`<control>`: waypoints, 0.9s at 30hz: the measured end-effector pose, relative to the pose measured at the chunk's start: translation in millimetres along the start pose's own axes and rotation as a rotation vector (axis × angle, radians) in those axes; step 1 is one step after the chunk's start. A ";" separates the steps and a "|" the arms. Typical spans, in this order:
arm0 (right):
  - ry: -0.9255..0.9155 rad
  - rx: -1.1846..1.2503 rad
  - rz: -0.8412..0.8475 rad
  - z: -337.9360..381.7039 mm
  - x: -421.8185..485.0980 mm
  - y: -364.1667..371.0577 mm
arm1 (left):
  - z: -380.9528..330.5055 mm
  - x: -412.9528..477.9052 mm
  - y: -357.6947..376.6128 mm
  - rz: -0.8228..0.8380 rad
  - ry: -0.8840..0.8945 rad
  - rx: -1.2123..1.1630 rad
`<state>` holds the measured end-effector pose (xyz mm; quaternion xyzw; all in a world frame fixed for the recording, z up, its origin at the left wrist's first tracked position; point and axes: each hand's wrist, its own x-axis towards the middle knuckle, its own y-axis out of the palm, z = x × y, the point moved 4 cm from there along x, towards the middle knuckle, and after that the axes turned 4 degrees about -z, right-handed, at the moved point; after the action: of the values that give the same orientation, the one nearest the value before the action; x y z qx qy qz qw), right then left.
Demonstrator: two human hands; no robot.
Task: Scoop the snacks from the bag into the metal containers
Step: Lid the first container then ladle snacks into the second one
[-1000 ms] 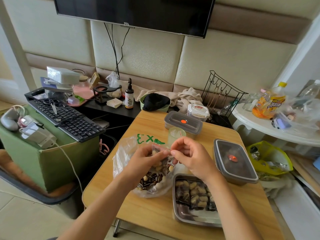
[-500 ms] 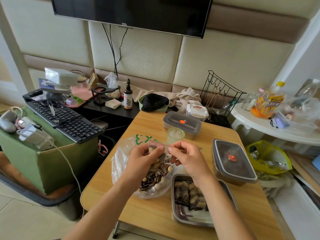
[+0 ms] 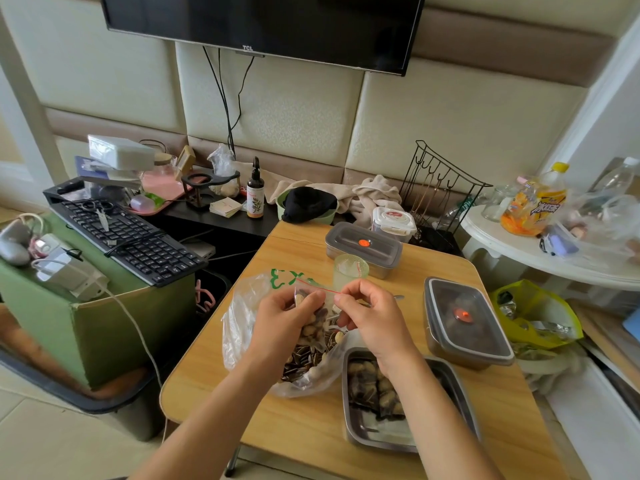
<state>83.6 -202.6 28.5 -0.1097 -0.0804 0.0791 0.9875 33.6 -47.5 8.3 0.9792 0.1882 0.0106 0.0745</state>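
The near corner of the open steel container [image 3: 360, 427] is covered by the right forearm — part of its contents with it. The far lidded metal box [image 3: 349, 239] is partly hidden behind the pale green cup [image 3: 349, 271]. The black wall-mounted television [image 3: 259, 22] is cut off by the top edge.

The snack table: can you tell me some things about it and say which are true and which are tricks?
1. Both hands hold a small bag with a red strip. True.
2. The tray nearest the person is empty. False: it holds dark and pale snacks.
3. Two tins have lids with an orange dot. True.
4. The green cup lies on its side. False: it stands upright behind the hands.
5. The big bag sits on the floor. False: it rests on the table.
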 end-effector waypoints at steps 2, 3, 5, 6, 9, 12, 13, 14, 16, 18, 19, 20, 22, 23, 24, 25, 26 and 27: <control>-0.009 -0.002 -0.011 0.6 -0.4 1.3 | -0.7 -1.1 1.2 0.012 0.003 -0.004; -0.010 -0.002 -0.017 1.0 -0.7 2.3 | -0.5 -1.5 1.6 0.016 0.000 -0.006; 0.004 0.007 -0.016 0.7 -1.3 4.8 | 0.1 -1.6 1.5 0.019 -0.009 -0.012; 0.017 0.015 -0.008 0.2 -1.6 6.0 | 0.4 -1.5 1.3 0.023 -0.011 -0.015; 0.052 0.042 0.028 -1.3 -2.9 8.5 | 0.1 -1.6 1.0 0.035 -0.007 -0.014; 0.042 0.048 0.036 0.6 -4.1 8.6 | -1.7 -3.2 2.2 0.048 0.017 -0.004; 0.040 0.049 0.031 1.0 -4.1 8.4 | -2.0 -3.8 3.1 0.055 0.018 -0.007; 0.039 0.048 0.025 0.8 -4.0 8.2 | -2.2 -4.5 3.9 0.062 0.015 -0.011; 0.037 0.037 0.012 0.1 -3.9 8.4 | -1.9 -5.3 5.0 0.064 0.012 -0.012; 0.026 0.013 0.007 -0.2 -3.9 9.4 | -1.7 -5.2 5.5 0.059 0.014 -0.004; 0.015 -0.006 0.005 -0.2 -4.0 10.1 | -1.7 -5.3 5.8 0.057 0.011 -0.003; 0.001 -0.029 0.002 0.2 -4.2 10.7 | -2.1 -5.9 6.4 0.056 0.006 -0.007; -0.033 -0.078 -0.003 1.1 -4.3 11.5 | -1.9 -6.7 6.6 0.049 -0.007 -0.023; -0.047 -0.092 -0.002 1.7 -4.6 11.8 | -1.7 -6.7 6.6 0.047 -0.013 -0.030; -0.053 -0.093 0.001 2.6 -4.9 11.9 | -1.6 -6.7 6.5 0.048 -0.017 -0.037; -0.050 -0.082 0.007 3.2 -5.2 11.6 | -1.6 -6.5 6.6 0.052 -0.018 -0.046; -0.036 -0.066 0.017 4.0 -5.4 11.0 | -1.5 -6.3 6.8 0.055 -0.018 -0.059; -0.016 -0.052 0.033 4.2 -5.4 10.2 | -1.7 -6.1 7.1 0.055 -0.018 -0.069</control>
<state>76.2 -192.8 29.5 -0.1360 -0.0885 0.0941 0.9822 30.4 -56.0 11.0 0.9809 0.1601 0.0102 0.1097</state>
